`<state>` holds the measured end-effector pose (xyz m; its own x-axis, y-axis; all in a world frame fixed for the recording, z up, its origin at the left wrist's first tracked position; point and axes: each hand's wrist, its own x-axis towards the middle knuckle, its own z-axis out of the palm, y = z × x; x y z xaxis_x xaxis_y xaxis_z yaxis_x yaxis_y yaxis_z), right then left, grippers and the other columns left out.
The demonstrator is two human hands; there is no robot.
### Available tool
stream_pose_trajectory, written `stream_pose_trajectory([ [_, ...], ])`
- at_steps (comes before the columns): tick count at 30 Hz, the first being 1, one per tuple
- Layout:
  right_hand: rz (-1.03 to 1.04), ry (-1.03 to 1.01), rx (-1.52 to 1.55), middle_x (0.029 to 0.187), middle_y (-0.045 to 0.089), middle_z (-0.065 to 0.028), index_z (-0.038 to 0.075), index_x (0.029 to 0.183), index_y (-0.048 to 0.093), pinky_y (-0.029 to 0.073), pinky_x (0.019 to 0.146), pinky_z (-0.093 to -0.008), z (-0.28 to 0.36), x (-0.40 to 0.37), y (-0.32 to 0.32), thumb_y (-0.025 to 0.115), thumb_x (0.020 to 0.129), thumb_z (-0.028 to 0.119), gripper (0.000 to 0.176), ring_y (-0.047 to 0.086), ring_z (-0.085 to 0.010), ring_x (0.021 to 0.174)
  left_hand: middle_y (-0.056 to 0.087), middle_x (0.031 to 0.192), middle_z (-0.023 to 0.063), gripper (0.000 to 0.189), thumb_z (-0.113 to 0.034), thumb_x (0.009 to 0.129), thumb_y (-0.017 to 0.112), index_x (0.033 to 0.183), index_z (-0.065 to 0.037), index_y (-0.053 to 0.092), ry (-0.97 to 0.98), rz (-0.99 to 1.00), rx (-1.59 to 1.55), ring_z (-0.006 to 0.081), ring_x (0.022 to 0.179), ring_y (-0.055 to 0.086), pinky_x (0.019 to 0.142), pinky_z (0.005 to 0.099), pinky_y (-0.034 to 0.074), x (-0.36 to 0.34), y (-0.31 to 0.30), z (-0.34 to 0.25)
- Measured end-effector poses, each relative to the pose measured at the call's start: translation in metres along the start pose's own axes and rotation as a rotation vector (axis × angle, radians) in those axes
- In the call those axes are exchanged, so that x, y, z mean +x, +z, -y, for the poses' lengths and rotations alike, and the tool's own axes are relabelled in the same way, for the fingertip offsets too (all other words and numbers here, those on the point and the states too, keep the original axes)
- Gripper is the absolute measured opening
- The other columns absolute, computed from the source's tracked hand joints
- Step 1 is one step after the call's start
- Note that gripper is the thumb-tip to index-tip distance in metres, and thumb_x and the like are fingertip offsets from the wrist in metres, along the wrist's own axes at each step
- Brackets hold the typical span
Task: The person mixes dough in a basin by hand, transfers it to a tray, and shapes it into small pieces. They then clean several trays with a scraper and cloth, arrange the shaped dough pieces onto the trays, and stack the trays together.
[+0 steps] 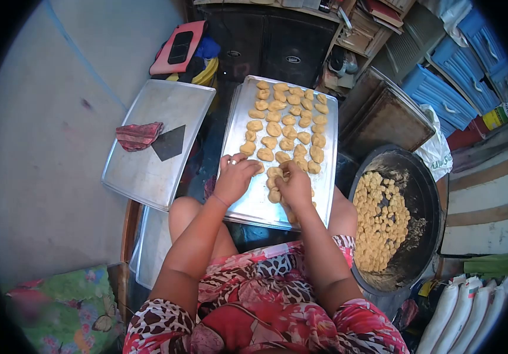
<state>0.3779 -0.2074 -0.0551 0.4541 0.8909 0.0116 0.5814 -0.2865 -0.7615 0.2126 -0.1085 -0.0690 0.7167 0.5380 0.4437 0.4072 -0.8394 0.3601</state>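
A metal baking tray lies across my lap, with rows of yellowish dough pieces on its far part. My left hand is over the tray's left side, fingers curled around a dough piece at the near end of a row. Close by on the right, my right hand has its fingers closed on a small cluster of dough pieces. More dough shows below that hand, partly hidden by the wrist.
To my right stands a black tub with many cut dough pieces. On the left, another metal tray bears a red cloth and a dark flat scraper. Black speakers stand ahead; blue drawers are at right.
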Motion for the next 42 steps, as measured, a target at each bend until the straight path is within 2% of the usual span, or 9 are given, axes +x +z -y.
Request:
stream_pose_trajectory([
  [3,-0.074,0.059,0.024,0.096,0.066,-0.015,0.007,0.101,0.065,0.046,0.081,-0.0402,-0.003,-0.004,-0.007,0.07,0.073,0.019,0.031,0.063,-0.0318,0.088,0.067,0.103,-0.0023,0.025,-0.006,0.079,0.057,0.098,-0.016,0.069,-0.007,0.001,-0.012,0.0187,0.106,0.054,0.091,0.0405,0.03,0.005,0.009,0.001],
  [8,-0.158,-0.399,-0.368,0.085,0.066,-0.0143,0.005,0.102,0.066,0.05,0.071,-0.0373,-0.021,-0.023,-0.031,0.068,0.076,0.015,0.028,0.063,-0.0311,0.079,0.065,0.109,-0.0008,0.024,-0.007,0.077,0.058,0.097,-0.015,0.069,-0.036,-0.007,-0.028,0.019,0.109,0.053,0.09,0.0418,0.03,0.007,0.007,-0.01],
  [11,0.088,0.04,0.049,0.082,0.065,-0.0143,0.004,0.103,0.065,0.05,0.069,-0.0367,-0.049,-0.016,-0.032,0.07,0.077,0.015,0.028,0.064,-0.0289,0.076,0.062,0.116,0.0007,0.021,-0.011,0.076,0.06,0.095,-0.015,0.069,0.052,0.014,-0.054,0.0215,0.112,0.051,0.092,0.0435,0.029,0.013,0.004,-0.028],
  [15,-0.059,0.021,0.154,0.072,0.062,-0.0124,0.002,0.097,0.062,0.048,0.063,-0.0334,-0.038,-0.008,-0.034,0.076,0.075,0.015,0.028,0.06,-0.0233,0.066,0.058,0.121,0.0029,0.018,-0.016,0.079,0.061,0.094,-0.015,0.07,0.125,0.14,0.01,0.0256,0.116,0.048,0.097,0.0459,0.027,0.015,0.012,-0.042],
  [21,-0.044,0.174,0.056,0.097,0.061,-0.0176,0.002,0.094,0.062,0.049,0.066,-0.0347,-0.04,-0.027,-0.066,0.077,0.074,0.022,0.032,0.061,-0.0262,0.077,0.056,0.127,0.0036,0.03,-0.021,0.084,0.06,0.113,-0.015,0.065,0.14,0.2,-0.009,0.0249,0.119,0.045,0.096,0.0475,0.026,0.019,0.015,-0.061],
  [25,0.139,-0.005,-0.136,0.088,0.065,-0.0172,0.001,0.092,0.064,0.05,0.066,-0.0357,-0.041,-0.031,-0.078,0.075,0.072,0.023,0.032,0.063,-0.0287,0.077,0.054,0.131,0.0014,0.033,-0.027,0.087,0.057,0.119,-0.017,0.06,0.198,0.232,0.028,0.0258,0.121,0.046,0.096,0.0473,0.027,0.025,0.039,-0.073],
  [29,-0.175,0.085,0.04,0.071,0.066,-0.007,0.002,0.09,0.065,0.049,0.059,-0.0281,-0.09,-0.012,-0.052,0.076,0.074,0.022,0.028,0.06,-0.0139,0.06,0.054,0.128,0.0034,0.032,-0.029,0.086,0.058,0.116,-0.016,0.061,0.134,0.253,0.097,0.0258,0.12,0.047,0.094,0.0476,0.029,0.025,0.042,-0.074],
  [37,-0.138,0.037,-0.122,0.096,0.063,-0.0199,0.001,0.106,0.058,0.049,0.074,-0.0404,-0.058,-0.029,-0.059,0.075,0.076,0.029,0.045,0.061,-0.0343,0.086,0.054,0.121,0.0063,0.036,-0.03,0.082,0.063,0.112,-0.012,0.063,-0.003,0.188,-0.03,0.0236,0.112,0.048,0.092,0.0399,0.034,-0.021,0.017,-0.073],
  [42,-0.21,-0.096,-0.134,0.101,0.06,-0.0159,0.003,0.111,0.055,0.045,0.081,-0.0423,-0.038,-0.055,-0.059,0.074,0.075,0.034,0.051,0.057,-0.0339,0.093,0.054,0.122,0.0104,0.04,-0.02,0.079,0.068,0.117,-0.01,0.06,-0.091,0.139,-0.134,0.03,0.107,0.051,0.091,0.0421,0.038,-0.039,0.004,-0.058],
])
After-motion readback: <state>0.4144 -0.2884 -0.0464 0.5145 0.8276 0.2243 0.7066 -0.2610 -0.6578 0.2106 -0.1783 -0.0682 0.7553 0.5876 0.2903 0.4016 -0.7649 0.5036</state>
